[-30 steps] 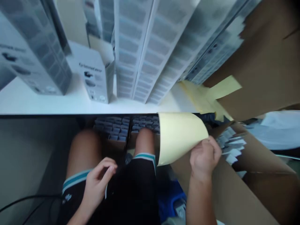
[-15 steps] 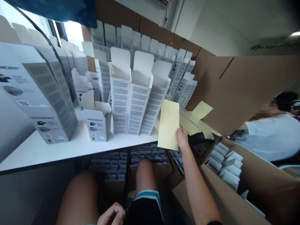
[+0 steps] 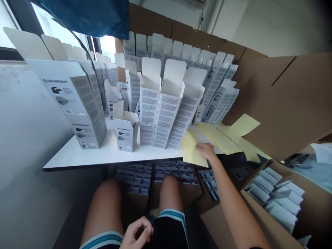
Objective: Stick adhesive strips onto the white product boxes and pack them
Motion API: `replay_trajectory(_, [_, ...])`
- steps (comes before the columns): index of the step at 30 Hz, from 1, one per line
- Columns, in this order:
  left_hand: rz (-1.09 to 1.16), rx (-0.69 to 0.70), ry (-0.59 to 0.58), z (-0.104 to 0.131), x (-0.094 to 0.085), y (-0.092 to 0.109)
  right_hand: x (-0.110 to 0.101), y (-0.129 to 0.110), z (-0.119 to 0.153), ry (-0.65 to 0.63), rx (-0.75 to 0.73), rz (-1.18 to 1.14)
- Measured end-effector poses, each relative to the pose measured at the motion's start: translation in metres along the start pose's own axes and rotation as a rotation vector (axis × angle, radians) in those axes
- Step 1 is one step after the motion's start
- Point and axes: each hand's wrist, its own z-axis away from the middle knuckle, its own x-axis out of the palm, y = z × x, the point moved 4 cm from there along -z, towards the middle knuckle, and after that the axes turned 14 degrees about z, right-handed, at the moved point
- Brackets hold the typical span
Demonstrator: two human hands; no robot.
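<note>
My right hand (image 3: 206,150) is at the table's front edge, its fingers on the right side of a pale yellow sheet of paper (image 3: 191,147). That sheet leans low over the edge, its lower end sticking out past the table. My left hand (image 3: 138,232) rests over my lap with curled fingers, and nothing shows in it. Just left of the sheet stand tall white boxes (image 3: 168,116) with raised flaps. A short open SilverCrest box (image 3: 126,133) stands farther left. More yellow sheets (image 3: 220,136) lie to the right of my right hand.
Tall box stacks (image 3: 80,103) fill the left of the white table (image 3: 103,157). Cartons packed with small boxes (image 3: 136,180) sit beneath it. At right stands an open carton with white boxes (image 3: 280,197). A cardboard wall (image 3: 280,93) rises behind; a person's sleeve (image 3: 323,152) shows far right.
My right hand has lowered the yellow sheet from nearly upright to lying low at the table edge. The view has turned left, and my left hand stays over my lap.
</note>
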Motion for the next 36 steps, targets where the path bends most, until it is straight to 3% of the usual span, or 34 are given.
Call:
replay_trajectory(3, [-0.024,0.013,0.004,0.001,0.003,0.002,-0.017,-0.015,0.029,0.106,0.034,-0.092])
replay_trajectory(7, [-0.138,0.191,0.127,-0.002,0.0,0.018,-0.028,-0.064,0.128,0.209,0.014,-0.288])
replay_trajectory(8, [-0.178,0.254,0.156,-0.003,-0.001,0.024,-0.024,-0.084,0.159,0.119,-0.1,-0.47])
replay_trajectory(10, [-0.257,0.37,0.172,-0.006,-0.001,0.038,-0.009,-0.127,0.221,-0.226,-0.367,-0.71])
replay_trajectory(11, [-0.292,0.423,0.169,-0.008,-0.001,0.045,-0.004,-0.142,0.246,-0.336,-0.423,-0.779])
replay_trajectory(13, [-0.349,0.514,0.155,-0.009,0.001,0.055,0.003,-0.158,0.277,-0.399,-0.417,-0.882])
replay_trajectory(16, [-0.402,0.594,0.116,-0.009,0.004,0.062,0.006,-0.162,0.286,-0.384,-0.395,-0.922])
replay_trajectory(21, [-0.354,0.585,0.074,-0.004,0.003,0.059,-0.008,-0.154,0.272,-0.32,-0.44,-0.908])
replay_trajectory(23, [-0.273,0.648,0.18,-0.009,-0.006,0.067,-0.012,-0.147,0.268,-0.261,-0.419,-0.94])
replay_trajectory(27, [-0.188,0.828,0.691,-0.044,-0.041,0.108,-0.01,-0.13,0.259,-0.109,-0.318,-1.02])
replay_trajectory(28, [-0.22,0.879,0.751,-0.059,-0.049,0.122,-0.008,-0.127,0.259,-0.089,-0.306,-1.041])
replay_trajectory(31, [-0.447,0.906,0.872,-0.104,-0.067,0.16,-0.006,-0.125,0.26,-0.116,-0.282,-1.092])
replay_trajectory(33, [-0.536,0.822,0.87,-0.127,-0.076,0.177,-0.006,-0.128,0.264,-0.168,-0.275,-1.108])
replay_trajectory(36, [-0.568,0.695,0.857,-0.138,-0.083,0.191,-0.009,-0.133,0.268,-0.215,-0.31,-1.106])
